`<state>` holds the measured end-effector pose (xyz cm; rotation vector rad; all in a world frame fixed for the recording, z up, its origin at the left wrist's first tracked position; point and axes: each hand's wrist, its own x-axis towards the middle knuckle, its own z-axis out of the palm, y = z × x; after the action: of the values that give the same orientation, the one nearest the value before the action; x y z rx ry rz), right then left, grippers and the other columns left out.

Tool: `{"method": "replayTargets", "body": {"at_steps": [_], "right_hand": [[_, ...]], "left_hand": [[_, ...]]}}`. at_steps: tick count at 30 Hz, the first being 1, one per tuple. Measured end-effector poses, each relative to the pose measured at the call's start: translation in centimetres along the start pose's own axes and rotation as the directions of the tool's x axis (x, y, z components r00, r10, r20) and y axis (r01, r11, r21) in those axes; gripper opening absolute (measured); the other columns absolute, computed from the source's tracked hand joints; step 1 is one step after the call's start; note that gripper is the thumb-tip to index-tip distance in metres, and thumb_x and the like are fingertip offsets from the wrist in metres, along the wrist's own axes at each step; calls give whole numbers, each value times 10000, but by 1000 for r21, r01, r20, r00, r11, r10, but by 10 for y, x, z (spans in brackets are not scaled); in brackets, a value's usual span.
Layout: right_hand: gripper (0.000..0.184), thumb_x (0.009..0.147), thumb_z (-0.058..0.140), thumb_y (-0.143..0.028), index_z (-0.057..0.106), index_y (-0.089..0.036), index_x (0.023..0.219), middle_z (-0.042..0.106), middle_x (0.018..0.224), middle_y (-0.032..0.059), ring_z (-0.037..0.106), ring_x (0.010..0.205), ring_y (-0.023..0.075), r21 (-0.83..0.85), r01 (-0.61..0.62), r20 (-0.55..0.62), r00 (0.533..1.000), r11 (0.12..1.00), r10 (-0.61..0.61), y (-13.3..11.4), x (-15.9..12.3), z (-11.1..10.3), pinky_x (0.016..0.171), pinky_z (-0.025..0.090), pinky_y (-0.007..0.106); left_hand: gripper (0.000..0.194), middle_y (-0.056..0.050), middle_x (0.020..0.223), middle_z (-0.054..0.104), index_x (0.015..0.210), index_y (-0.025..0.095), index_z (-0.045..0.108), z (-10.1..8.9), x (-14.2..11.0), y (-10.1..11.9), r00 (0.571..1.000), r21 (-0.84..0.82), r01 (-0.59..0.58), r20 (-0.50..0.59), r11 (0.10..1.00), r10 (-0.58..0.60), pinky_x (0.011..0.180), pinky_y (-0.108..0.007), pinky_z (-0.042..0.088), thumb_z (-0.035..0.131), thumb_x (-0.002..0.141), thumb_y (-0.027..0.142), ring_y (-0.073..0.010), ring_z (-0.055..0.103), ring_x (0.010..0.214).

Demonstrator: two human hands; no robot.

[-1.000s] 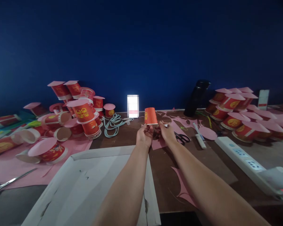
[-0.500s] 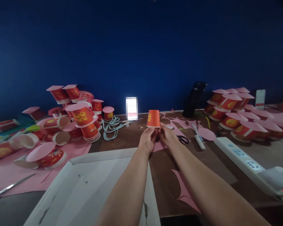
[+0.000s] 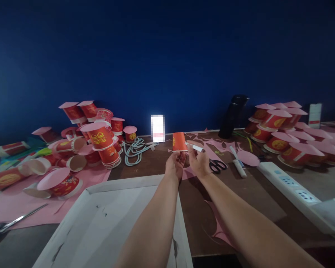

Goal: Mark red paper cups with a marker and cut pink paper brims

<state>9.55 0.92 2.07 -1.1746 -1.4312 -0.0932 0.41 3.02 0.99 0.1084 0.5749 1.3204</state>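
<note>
My left hand (image 3: 175,165) is closed round the lower rim of a red paper cup (image 3: 178,142) with yellow lettering, held upside down above the brown table. In my right hand (image 3: 198,160) is a white marker pen (image 3: 197,147) with a dark end, pinched between thumb and fingers. Its left end points at the cup's right side; whether it touches the cup I cannot tell. Black-handled scissors (image 3: 218,166) lie beside my right hand. Pink paper scraps (image 3: 209,146) are scattered behind and under my hands.
Red cups with pink paper discs are stacked at left (image 3: 96,136) and right (image 3: 277,120). A white box lid (image 3: 123,186) lies in front. Further right are a glue stick (image 3: 239,168), a black bottle (image 3: 233,117) and a power strip (image 3: 287,186). A coiled cable (image 3: 134,150) and lit phone (image 3: 158,128) stand behind.
My right hand has let go of the cup and now grips the marker, which lay behind it on the table. The cup has shifted slightly left and tilted in my left hand.
</note>
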Motion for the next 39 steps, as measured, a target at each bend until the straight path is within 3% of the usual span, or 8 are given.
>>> {"method": "replayTargets", "body": {"at_steps": [6,39], "right_hand": [[276,931,443,-359,651,-187,986,693,978,94,647,942,205,-94,92,24,996,991,-90,-7,-3,1,864,513,355],[253,920,439,-357,619,-180,909,694,897,97,642,831,219,-234,59,33,998,971,-53,2,-6,4,740,500,329]], "left_hand": [[69,-46,675,633,738,91,607,-4,6,-3,999,12,0,42,1000,0,641,-182,497,581,766,33,-82,608,587],[115,-32,627,616,689,111,590,-1,4,-1,999,5,-14,29,1000,14,666,-192,493,559,768,34,-78,592,566]]}}
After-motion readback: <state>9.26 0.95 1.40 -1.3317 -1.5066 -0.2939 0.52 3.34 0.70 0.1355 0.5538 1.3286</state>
